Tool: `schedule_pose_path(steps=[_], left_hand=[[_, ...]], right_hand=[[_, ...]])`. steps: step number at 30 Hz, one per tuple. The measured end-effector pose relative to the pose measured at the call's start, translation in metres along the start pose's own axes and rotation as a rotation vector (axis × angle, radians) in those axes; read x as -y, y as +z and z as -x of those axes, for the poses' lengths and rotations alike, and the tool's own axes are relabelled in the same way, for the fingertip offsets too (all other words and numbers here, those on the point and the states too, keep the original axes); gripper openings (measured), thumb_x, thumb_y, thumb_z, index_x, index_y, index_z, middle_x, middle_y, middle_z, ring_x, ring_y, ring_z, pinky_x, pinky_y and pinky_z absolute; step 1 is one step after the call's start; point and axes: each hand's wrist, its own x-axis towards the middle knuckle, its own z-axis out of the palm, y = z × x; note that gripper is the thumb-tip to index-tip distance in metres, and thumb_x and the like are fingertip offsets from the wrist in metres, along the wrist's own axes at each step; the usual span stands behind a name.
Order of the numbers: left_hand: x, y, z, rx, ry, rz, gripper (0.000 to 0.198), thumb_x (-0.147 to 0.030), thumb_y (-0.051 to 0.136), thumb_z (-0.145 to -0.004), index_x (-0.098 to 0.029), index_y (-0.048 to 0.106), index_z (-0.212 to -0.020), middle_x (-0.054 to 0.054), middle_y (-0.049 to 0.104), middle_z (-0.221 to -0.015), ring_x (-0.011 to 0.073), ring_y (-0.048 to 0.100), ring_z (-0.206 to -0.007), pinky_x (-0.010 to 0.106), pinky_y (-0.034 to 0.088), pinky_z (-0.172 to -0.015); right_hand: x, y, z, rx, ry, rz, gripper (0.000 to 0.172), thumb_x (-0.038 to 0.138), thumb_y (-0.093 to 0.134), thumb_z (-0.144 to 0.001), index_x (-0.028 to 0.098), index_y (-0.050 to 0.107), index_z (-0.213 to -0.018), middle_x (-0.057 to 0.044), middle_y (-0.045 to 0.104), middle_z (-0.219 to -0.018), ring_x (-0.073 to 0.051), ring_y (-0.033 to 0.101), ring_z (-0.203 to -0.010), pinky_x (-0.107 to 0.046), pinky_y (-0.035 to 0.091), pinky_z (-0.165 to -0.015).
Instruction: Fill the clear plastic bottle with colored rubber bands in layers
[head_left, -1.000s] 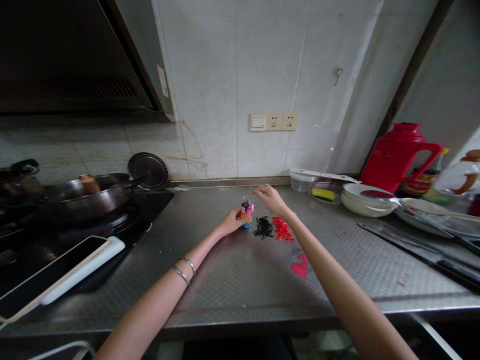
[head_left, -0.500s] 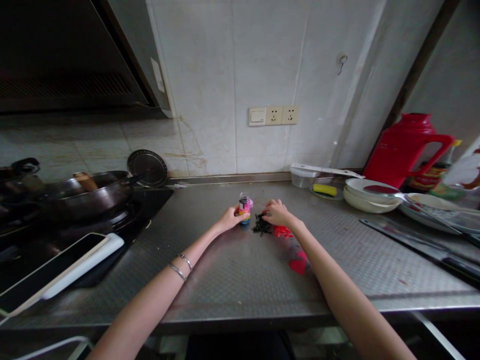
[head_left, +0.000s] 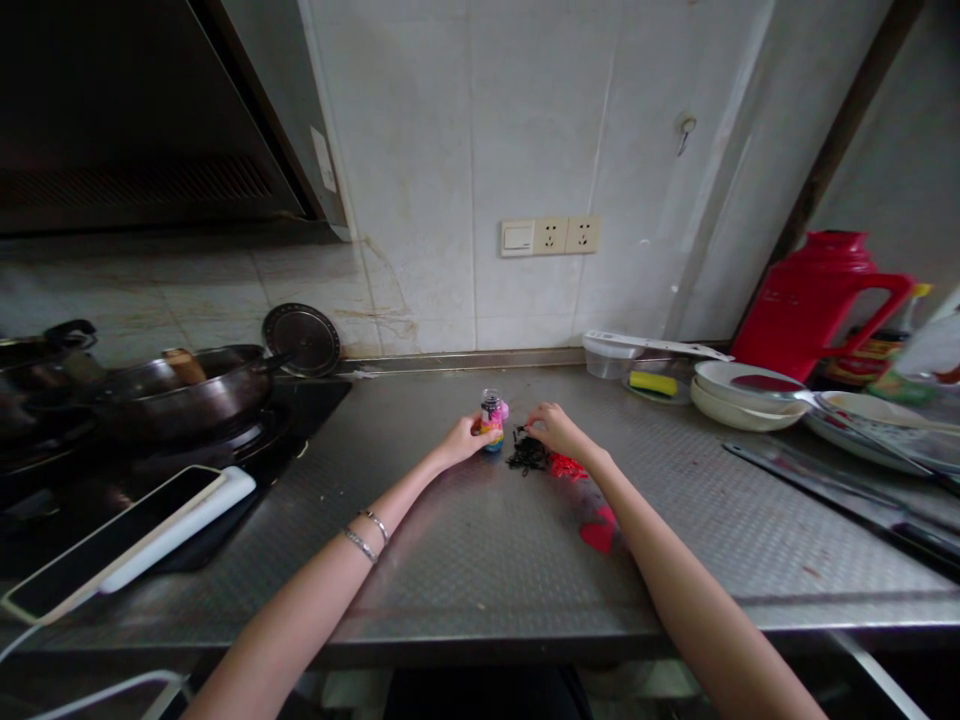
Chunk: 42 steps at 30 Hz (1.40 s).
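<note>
Kitchen: pan (head_left: 187, 402) on hob (head_left: 311, 415), extr. hood (head_left: 135, 110) above, tiled wall (head_left: 420, 130), bowls (head_left: 739, 408) on metal ctr (head_left: 435, 560).

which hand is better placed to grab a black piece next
Probably the right hand: it is right beside the pile of black pieces, while the left hand is occupied, gripping the small multicoloured bottle.

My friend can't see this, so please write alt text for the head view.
Someone's left grip holds a colourful bottle upright at a counter; the right grip is at heaped black bits beside red bits. A pan is at left, a red jug at right.
</note>
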Motion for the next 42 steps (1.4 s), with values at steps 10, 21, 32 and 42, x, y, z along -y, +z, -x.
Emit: schedule_pose_path(steps=[10,21,32,42], left_hand=[[0.001,0.0,0.001,0.008,0.006,0.015,0.038,-0.037,0.059,-0.072,-0.01,0.055,-0.099,0.007,0.063,-0.09,0.0162,0.057,-0.079,0.029,0.044,-0.076],[0.006,0.002,0.001,-0.032,-0.014,-0.019,0.037,-0.039,0.059,-0.072,-0.011,0.056,-0.096,0.004,0.061,-0.084,0.014,0.055,-0.073,0.027,0.044,-0.072],[0.002,0.002,0.002,-0.027,0.006,0.03,0.039,-0.039,0.06,-0.071,-0.012,0.056,-0.098,0.005,0.061,-0.087,0.0137,0.055,-0.076,0.025,0.043,-0.071],[-0.004,0.0,0.004,0.002,0.019,0.005,0.037,-0.035,0.058,-0.072,-0.011,0.056,-0.1,0.004,0.06,-0.086,0.013,0.054,-0.076,0.023,0.043,-0.069]], right_hand=[[0.02,-0.018,0.003,-0.07,0.072,-0.331,0.024,0.028,0.048,-0.074,0.014,0.067,-0.072,-0.004,0.067,-0.071,-0.015,0.058,-0.062,-0.024,0.043,-0.062],[0.017,-0.011,-0.002,-0.082,0.241,-0.62,0.027,0.032,0.053,-0.07,0.012,0.065,-0.084,-0.005,0.066,-0.067,-0.013,0.058,-0.054,-0.018,0.043,-0.037],[0.047,-0.055,-0.023,-0.142,0.069,-0.651,0.027,0.033,0.055,-0.071,0.011,0.065,-0.083,-0.005,0.065,-0.062,-0.012,0.056,-0.048,-0.019,0.044,-0.037],[0.073,-0.076,-0.043,-0.028,-0.239,-0.152,0.019,0.012,0.052,-0.069,0.011,0.069,-0.079,-0.003,0.064,-0.067,-0.01,0.053,-0.059,-0.019,0.04,-0.054]])
